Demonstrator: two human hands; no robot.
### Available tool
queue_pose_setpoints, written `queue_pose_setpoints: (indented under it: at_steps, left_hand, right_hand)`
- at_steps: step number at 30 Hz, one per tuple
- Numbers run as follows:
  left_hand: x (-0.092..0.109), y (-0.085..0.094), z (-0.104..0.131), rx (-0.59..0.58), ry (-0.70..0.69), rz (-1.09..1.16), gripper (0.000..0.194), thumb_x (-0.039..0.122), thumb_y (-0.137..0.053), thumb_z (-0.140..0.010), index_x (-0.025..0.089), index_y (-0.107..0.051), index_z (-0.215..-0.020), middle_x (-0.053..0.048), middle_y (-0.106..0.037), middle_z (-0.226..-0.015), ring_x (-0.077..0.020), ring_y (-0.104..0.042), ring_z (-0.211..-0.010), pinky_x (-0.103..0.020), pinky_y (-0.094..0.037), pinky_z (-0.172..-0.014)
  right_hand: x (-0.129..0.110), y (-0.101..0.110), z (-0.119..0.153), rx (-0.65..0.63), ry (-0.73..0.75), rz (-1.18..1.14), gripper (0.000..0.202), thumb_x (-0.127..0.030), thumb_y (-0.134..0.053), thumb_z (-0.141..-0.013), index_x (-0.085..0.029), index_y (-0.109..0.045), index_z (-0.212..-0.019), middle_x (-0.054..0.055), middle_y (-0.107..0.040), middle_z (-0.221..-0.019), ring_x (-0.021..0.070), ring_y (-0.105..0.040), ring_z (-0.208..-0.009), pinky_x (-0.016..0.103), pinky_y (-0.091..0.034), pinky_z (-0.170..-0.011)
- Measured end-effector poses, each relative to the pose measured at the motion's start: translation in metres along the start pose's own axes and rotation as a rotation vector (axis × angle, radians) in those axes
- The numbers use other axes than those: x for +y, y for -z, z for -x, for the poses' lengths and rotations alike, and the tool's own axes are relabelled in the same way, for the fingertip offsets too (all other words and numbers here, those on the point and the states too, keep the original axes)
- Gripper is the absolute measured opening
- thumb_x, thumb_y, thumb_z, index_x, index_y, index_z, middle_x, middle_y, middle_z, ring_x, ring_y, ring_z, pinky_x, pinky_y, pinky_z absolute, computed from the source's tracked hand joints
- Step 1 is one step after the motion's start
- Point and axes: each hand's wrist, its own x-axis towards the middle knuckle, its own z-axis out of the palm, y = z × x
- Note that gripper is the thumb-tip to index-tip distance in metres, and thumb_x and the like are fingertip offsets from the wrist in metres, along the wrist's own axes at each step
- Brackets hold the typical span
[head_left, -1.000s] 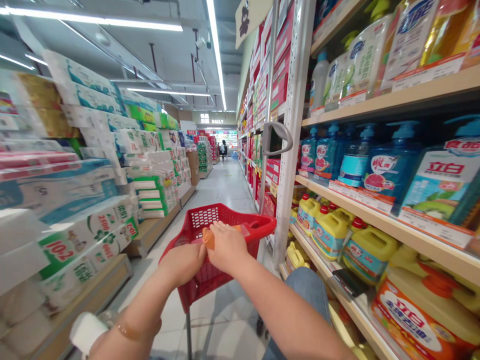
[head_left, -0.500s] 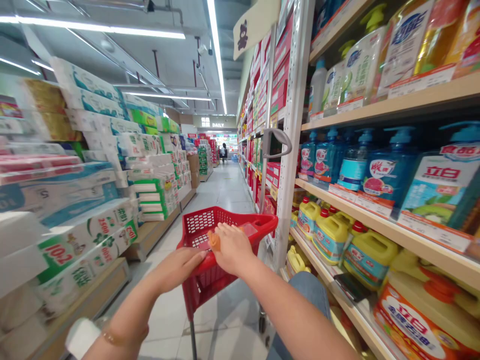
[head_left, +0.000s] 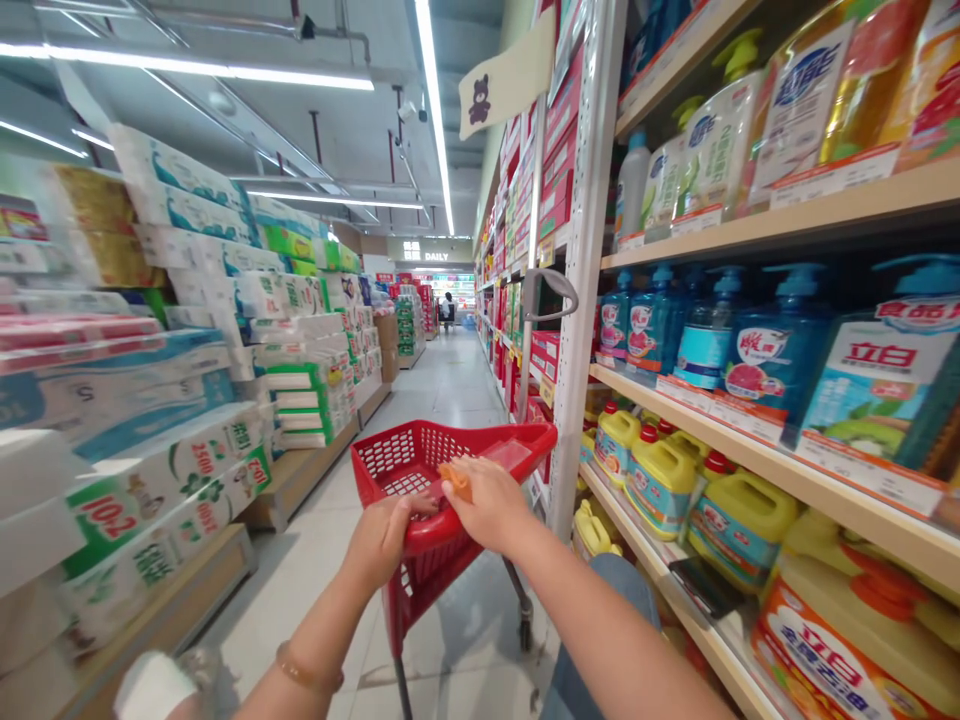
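Observation:
A red plastic shopping cart (head_left: 431, 590) stands in front of me, with a perforated basket and a smooth red rim on my side. My left hand (head_left: 384, 540) has its fingers curled over the left part of that rim; their tips are partly hidden. Just to its right, my right hand (head_left: 491, 503) rests over the rim and holds a small crumpled orange piece (head_left: 455, 481), which looks like cloth. Most of this orange piece is covered by the fingers. A bracelet (head_left: 300, 668) circles my left wrist.
Shelves at right carry blue pump bottles (head_left: 772, 330) and yellow detergent jugs (head_left: 660, 475). A dark flat object (head_left: 705, 585) lies on the low shelf. Paper packs (head_left: 172, 500) are stacked at left. A tiled aisle (head_left: 442, 375) runs ahead towards a distant person (head_left: 448, 308).
My right hand has shifted right along the rim with the orange piece. The left hand has moved right and its fingers now curl over the rim. The cart has turned slightly.

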Motion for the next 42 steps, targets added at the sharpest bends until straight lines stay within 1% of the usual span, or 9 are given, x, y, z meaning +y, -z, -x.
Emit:
queue_pose_setpoints:
  at_steps: [4, 10, 16, 19, 22, 25, 30, 37, 42]
  left_hand:
    - [-0.011, -0.019, -0.008, 0.086, 0.090, 0.002, 0.055, 0.036, -0.017, -0.096, 0.019, -0.067, -0.111, -0.007, -0.068, -0.120, -0.0194, -0.059, -0.116, -0.036, -0.043, -0.103]
    - [0.001, -0.035, -0.022, 0.031, 0.128, -0.159, 0.049, 0.034, -0.023, -0.093, 0.018, -0.068, -0.083, -0.013, -0.072, -0.089, -0.0236, -0.066, -0.087, -0.037, -0.049, -0.085]
    - [-0.028, -0.035, -0.032, -0.029, 0.216, -0.173, 0.058, 0.033, -0.012, -0.097, 0.017, -0.067, -0.094, -0.010, -0.072, -0.104, -0.0200, -0.064, -0.103, -0.033, -0.046, -0.093]
    - [-0.036, -0.048, -0.036, -0.021, 0.266, -0.251, 0.054, 0.031, -0.014, -0.096, 0.016, -0.066, -0.091, -0.012, -0.072, -0.098, -0.0217, -0.064, -0.097, -0.035, -0.046, -0.088]
    - [-0.037, -0.058, -0.039, -0.035, 0.274, -0.282, 0.048, 0.031, -0.020, -0.096, 0.015, -0.066, -0.093, -0.013, -0.072, -0.099, -0.0228, -0.064, -0.097, -0.035, -0.045, -0.087]
    - [-0.041, -0.056, -0.039, -0.058, 0.276, -0.304, 0.048, 0.033, -0.021, -0.097, 0.016, -0.065, -0.093, -0.012, -0.072, -0.101, -0.0219, -0.064, -0.099, -0.033, -0.044, -0.087]
    - [-0.050, -0.052, -0.044, -0.102, 0.279, -0.353, 0.050, 0.030, -0.017, -0.098, 0.015, -0.065, -0.091, -0.012, -0.072, -0.100, -0.0218, -0.064, -0.097, -0.033, -0.044, -0.085]
    - [-0.040, -0.068, -0.051, -0.158, 0.255, -0.403, 0.043, 0.030, -0.023, -0.097, 0.019, -0.065, -0.099, -0.010, -0.071, -0.105, -0.0207, -0.063, -0.102, -0.032, -0.041, -0.085]
    - [-0.068, -0.048, -0.035, -0.144, 0.358, -0.441, 0.049, 0.046, -0.025, -0.097, 0.019, -0.066, -0.087, -0.009, -0.072, -0.096, -0.0218, -0.063, -0.098, -0.033, -0.040, -0.087]
  right_hand:
    - [0.004, 0.001, -0.003, 0.072, -0.134, 0.087, 0.037, -0.035, -0.042, -0.095, -0.014, -0.063, -0.117, 0.012, -0.064, -0.123, 0.0217, -0.054, -0.119, 0.035, -0.032, -0.106]
    - [-0.025, -0.006, 0.007, -0.022, 0.035, 0.099, 0.031, -0.038, -0.048, -0.091, -0.016, -0.065, -0.104, 0.009, -0.070, -0.102, 0.0225, -0.062, -0.099, 0.034, -0.038, -0.095]
    - [0.014, 0.013, 0.003, 0.006, -0.148, 0.221, 0.033, -0.035, -0.040, -0.095, -0.016, -0.066, -0.092, 0.010, -0.070, -0.096, 0.0230, -0.061, -0.095, 0.034, -0.038, -0.091]
    - [0.009, 0.004, -0.001, 0.046, -0.209, 0.282, 0.026, -0.030, -0.050, -0.087, -0.011, -0.067, -0.092, 0.015, -0.070, -0.096, 0.0265, -0.061, -0.096, 0.037, -0.037, -0.094]
    - [-0.006, -0.004, 0.000, 0.000, -0.124, 0.311, 0.027, -0.026, -0.056, -0.079, -0.007, -0.068, -0.094, 0.018, -0.070, -0.095, 0.0288, -0.062, -0.094, 0.039, -0.039, -0.091]
    - [-0.004, 0.003, -0.001, -0.111, -0.067, 0.329, 0.031, -0.033, -0.052, -0.083, -0.010, -0.069, -0.095, 0.017, -0.071, -0.094, 0.0288, -0.065, -0.091, 0.039, -0.042, -0.084]
    - [0.025, 0.021, -0.015, -0.192, -0.163, 0.401, 0.040, -0.040, -0.040, -0.091, -0.017, -0.072, -0.094, 0.014, -0.073, -0.094, 0.0277, -0.067, -0.088, 0.037, -0.046, -0.075]
    - [0.001, -0.027, -0.026, -0.158, -0.169, 0.512, 0.027, -0.019, -0.053, -0.079, -0.007, -0.069, -0.097, 0.020, -0.070, -0.095, 0.0299, -0.064, -0.094, 0.041, -0.041, -0.082]
    - [0.023, -0.022, -0.019, -0.114, -0.103, 0.447, 0.028, -0.025, -0.054, -0.080, -0.009, -0.067, -0.098, 0.017, -0.070, -0.096, 0.0278, -0.063, -0.094, 0.039, -0.040, -0.083]
